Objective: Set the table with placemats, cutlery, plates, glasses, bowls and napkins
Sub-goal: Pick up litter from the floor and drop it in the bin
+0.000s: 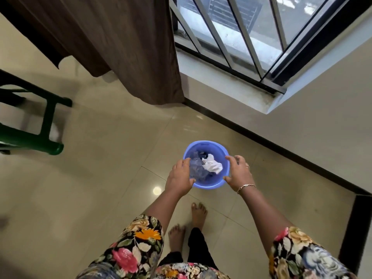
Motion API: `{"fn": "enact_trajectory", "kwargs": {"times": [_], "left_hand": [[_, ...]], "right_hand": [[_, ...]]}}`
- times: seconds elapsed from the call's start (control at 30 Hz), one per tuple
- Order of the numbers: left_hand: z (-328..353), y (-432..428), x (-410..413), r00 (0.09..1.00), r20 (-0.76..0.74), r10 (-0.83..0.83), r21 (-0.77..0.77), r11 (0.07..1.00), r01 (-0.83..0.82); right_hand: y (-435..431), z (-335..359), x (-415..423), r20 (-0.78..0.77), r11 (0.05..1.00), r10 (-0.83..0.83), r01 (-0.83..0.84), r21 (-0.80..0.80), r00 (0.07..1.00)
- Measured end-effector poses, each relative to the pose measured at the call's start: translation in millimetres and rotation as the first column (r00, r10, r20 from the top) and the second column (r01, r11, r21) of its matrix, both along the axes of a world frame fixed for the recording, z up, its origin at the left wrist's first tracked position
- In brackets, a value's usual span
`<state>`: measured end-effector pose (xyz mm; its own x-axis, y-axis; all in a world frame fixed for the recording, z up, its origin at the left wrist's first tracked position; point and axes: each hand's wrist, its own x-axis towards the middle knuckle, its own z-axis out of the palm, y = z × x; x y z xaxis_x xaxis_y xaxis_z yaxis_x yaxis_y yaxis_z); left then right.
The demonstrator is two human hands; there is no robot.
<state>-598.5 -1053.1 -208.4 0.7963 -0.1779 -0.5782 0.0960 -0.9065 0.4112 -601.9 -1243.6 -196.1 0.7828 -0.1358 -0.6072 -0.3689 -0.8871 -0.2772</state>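
Where the two forearms converge at lower centre, left hand [179, 175]: curled on the left side of the rim of a blue plastic bin [206, 143], fingers over the edge, thumb along the near wall.
Right hand [239, 173]: fingers spread and bent round the right side of the rim, thumb on the near wall; a ring [247, 166] on one finger, a chain bracelet [246, 186] at the wrist.
Bin: round, held between both hands just below the middle of the frame; whether its base touches the floor cannot be told.
Bin contents: a crumpled white tissue [212, 164] towards the right, crinkled clear plastic [196, 168] on the left, something dark beneath.
Sleeves: floral print [141, 244], at the bottom left and right.
Feet: bare [198, 213], bottom centre, on glossy beige floor tiles [100, 178].
Left edge: legs of green plastic furniture [48, 125].
Upper left: a brown curtain [120, 47] hanging nearly to the floor.
Upper right: a barred window [231, 33] above a pale sill, with dark skirting [281, 150] running along the wall below.
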Motion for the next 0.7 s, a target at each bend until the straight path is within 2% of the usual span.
{"fn": "enact_trajectory", "kwargs": {"times": [0.2, 0.3, 0.4, 0.53, 0.7], "left_hand": [[69, 19, -22, 0.998, 0.067, 0.019, 0.034, 0.999, -0.021], [111, 44, -34, 0.991, 0.104, 0.086, 0.072, 0.993, -0.093], [148, 74, -50, 0.976, 0.146, 0.16, 0.103, 0.979, -0.176], [190, 125, -73, 0.947, 0.188, 0.26, 0.143, 0.947, -0.288], [220, 216, -107, 0.855, 0.261, 0.448, 0.183, 0.847, -0.499]], "right_hand": [[4, 61, -34, 0.041, 0.999, 0.028, -0.027, -0.024, 0.999], [25, 99, -43, 0.066, 0.994, 0.111, -0.111, -0.006, 0.992], [58, 132, -38, 0.102, 0.964, 0.266, -0.267, -0.008, 0.959], [126, 170, -21, 0.145, 0.844, 0.533, -0.535, -0.028, 0.833], [232, 208, -3, 0.233, 0.63, 0.767, -0.77, -0.098, 0.598]]}}
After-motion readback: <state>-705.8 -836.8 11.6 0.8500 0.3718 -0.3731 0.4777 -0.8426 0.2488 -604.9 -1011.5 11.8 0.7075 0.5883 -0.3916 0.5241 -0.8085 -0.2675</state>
